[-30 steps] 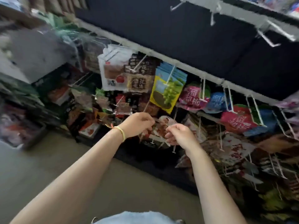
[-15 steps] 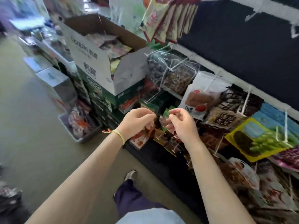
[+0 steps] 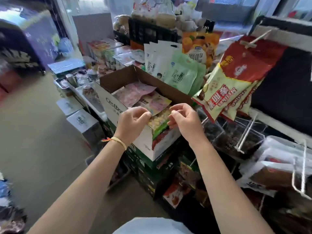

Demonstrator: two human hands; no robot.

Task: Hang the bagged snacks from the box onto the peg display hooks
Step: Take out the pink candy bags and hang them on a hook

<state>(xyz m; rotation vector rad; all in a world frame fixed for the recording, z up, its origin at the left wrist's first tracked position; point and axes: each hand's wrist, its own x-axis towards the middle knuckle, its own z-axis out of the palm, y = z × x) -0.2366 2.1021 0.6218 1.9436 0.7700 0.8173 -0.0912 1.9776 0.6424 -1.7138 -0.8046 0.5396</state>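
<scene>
Open cardboard box [image 3: 118, 85] stands on stacked cartons, snack bags [image 3: 152, 102] lying flat inside. Left hand [image 3: 133, 123] and right hand [image 3: 184, 120] hover over its near edge, fingers loosely curled, holding nothing. The top bag lies just beyond both, about equally near, long axis running left-far to right-near. Peg hooks [image 3: 244, 132] wait to the right.

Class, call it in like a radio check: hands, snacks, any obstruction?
Left hand and right hand empty over the box. Bags inside, untouched. Nothing blocking.
</scene>
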